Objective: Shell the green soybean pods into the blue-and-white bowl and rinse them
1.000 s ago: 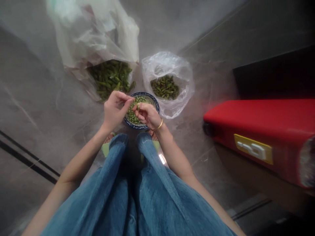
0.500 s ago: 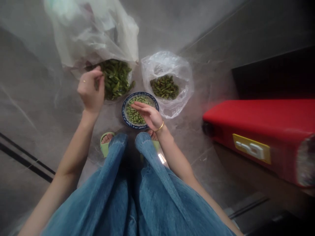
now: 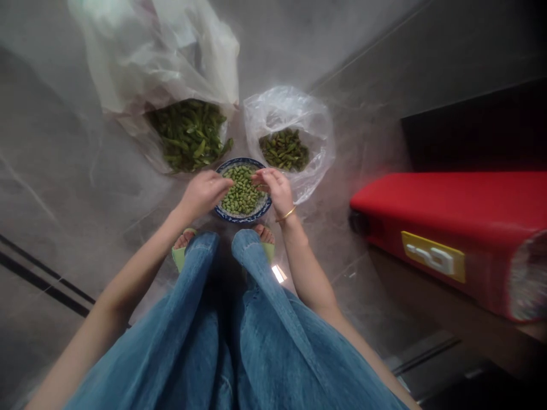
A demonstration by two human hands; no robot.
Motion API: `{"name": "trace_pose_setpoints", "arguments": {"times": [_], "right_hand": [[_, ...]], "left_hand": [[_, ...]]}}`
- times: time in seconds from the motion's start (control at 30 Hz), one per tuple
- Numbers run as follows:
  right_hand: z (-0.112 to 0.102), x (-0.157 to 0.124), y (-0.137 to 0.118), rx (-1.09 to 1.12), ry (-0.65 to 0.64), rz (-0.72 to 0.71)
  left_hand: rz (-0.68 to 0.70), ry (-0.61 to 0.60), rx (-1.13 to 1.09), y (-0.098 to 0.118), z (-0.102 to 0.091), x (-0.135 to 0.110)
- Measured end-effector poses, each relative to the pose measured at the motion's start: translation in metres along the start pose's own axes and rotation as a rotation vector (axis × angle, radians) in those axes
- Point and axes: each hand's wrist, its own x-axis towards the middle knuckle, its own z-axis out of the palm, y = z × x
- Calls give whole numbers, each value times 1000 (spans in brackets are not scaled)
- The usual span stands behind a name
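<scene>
A blue-and-white plate [image 3: 242, 218] full of shelled green beans [image 3: 241, 196] sits on the floor in front of my feet. Over its left rim is my left hand [image 3: 205, 193], fingers closed in a pinch; whatever it grips is too small to make out. My right hand [image 3: 277, 189] hovers over the right rim with thumb and fingertips drawn together, and I cannot make out anything in them. Beyond the plate, green bean pods [image 3: 192, 134] fill the mouth of a large white plastic bag [image 3: 171, 68]. To its right, a clear plastic bag [image 3: 318, 128] holds browner, darker pods [image 3: 285, 149].
A red box-like object [image 3: 448, 199] with a yellow label stands at the right. My jeans-covered knees [image 3: 250, 247] and green slippers [image 3: 179, 259] are close to the plate. The floor [image 3: 55, 142] is grey tile, with a dark wall panel at the upper right.
My left hand has come from the large bag of pods down to the plate's left side. My right hand has shifted slightly right, its outstretched fingers now curled together.
</scene>
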Motion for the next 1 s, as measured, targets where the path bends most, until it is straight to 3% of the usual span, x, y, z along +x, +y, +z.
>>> {"name": "trace_pose_setpoints", "arguments": {"times": [0.1, 0.2, 0.4, 0.47, 0.6, 0.73, 0.87, 0.93, 1.0], "right_hand": [[1, 2, 5, -80, 8, -17], [2, 2, 13, -100, -15, -20], [-5, 5, 21, -160, -53, -60], [-8, 7, 21, -165, -62, -62], [-10, 8, 20, -117, -61, -57], [-9, 8, 23, -95, -60, -58], [-25, 21, 26, -221, -22, -176], [-44, 36, 24, -372, 109, -331], [-63, 54, 17, -579, 258, -458]], "left_hand": [[68, -179, 32, 12, 17, -5], [69, -235, 79, 13, 26, -5], [-20, -364, 148, 16, 18, 2], [-93, -317, 29, 23, 8, 4], [-158, -43, -301, 48, -17, 12], [-92, 113, -281, 62, -38, 24], [-149, 261, -53, 23, -55, 34], [-232, 300, 83, -6, -63, 37], [-268, 238, 126, -27, -67, 37]]}}
